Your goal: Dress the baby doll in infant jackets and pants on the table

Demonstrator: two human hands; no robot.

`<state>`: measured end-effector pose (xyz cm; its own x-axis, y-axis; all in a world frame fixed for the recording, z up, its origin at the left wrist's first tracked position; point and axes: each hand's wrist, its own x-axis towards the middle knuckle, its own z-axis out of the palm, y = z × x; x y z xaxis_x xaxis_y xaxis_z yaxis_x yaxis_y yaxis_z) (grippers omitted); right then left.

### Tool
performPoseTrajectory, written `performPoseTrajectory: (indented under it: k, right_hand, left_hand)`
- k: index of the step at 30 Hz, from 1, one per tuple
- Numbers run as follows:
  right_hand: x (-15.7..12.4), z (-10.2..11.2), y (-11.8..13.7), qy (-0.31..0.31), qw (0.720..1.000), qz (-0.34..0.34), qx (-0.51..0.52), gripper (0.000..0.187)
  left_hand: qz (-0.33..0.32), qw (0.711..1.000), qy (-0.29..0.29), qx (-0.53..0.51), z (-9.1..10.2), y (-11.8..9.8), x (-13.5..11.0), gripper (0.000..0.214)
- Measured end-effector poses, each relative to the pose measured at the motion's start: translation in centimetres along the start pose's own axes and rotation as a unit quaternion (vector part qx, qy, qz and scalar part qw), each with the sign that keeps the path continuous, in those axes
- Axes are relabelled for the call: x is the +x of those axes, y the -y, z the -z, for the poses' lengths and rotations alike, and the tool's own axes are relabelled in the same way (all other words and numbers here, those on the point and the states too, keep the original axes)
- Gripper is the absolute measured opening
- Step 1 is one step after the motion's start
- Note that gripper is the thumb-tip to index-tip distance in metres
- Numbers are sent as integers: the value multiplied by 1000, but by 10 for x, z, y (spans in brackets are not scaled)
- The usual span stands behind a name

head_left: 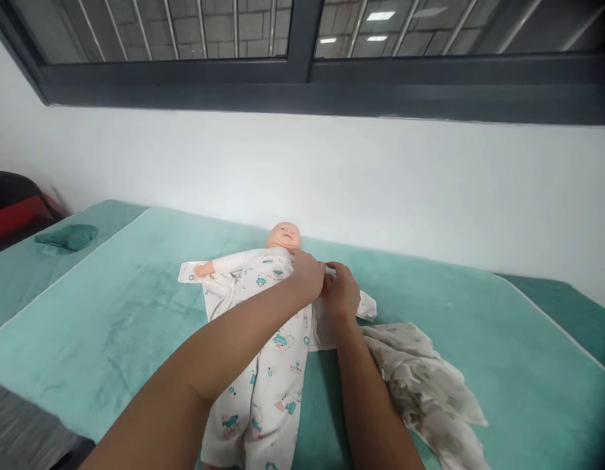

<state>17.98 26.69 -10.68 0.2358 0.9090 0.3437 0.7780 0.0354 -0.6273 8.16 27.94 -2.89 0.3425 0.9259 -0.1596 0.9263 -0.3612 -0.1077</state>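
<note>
On the soft green bed (150, 274), the doll (285, 236) could slide or twist if its clothing were tugged hard, as no hand braces its head. The white suit (279, 369), printed with small teal and pink figures, covers the face-up doll's body and legs. The crumpled cloth (424, 385) beside the doll might catch the right forearm (368, 405). The left hand (309, 274) and right hand (342, 294) meet fingertip-close at the doll's arm; whether either grip clamps fabric, I cannot tell.

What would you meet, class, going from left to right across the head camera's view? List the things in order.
Red-and-black object → dark green oval → doll's head → person's left hand → person's right hand → crumpled patterned cloth.
</note>
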Motion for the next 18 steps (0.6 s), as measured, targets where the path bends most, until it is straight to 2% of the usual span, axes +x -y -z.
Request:
performPoseTrajectory:
  k: [3, 8, 12, 15, 18]
  right_hand:
    - [7, 1, -7, 4, 998, -11, 64, 38]
    - [15, 2, -20, 30, 984, -40, 171, 37]
    - [14, 4, -22, 6, 978, -62, 197, 31]
    - [16, 5, -23, -19, 971, -71, 228, 33]
    - [22, 7, -27, -74, 953, -97, 278, 37]
  left_hand:
    - [7, 1000, -7, 19, 13, 12, -9, 49]
    - [48, 997, -54, 38, 32, 49, -24, 46]
    - [72, 995, -66, 26, 40, 73, -33, 44]
    - [85, 993, -83, 25, 38, 78, -36, 43]
    - [76, 993, -85, 22, 26, 68, -32, 44]
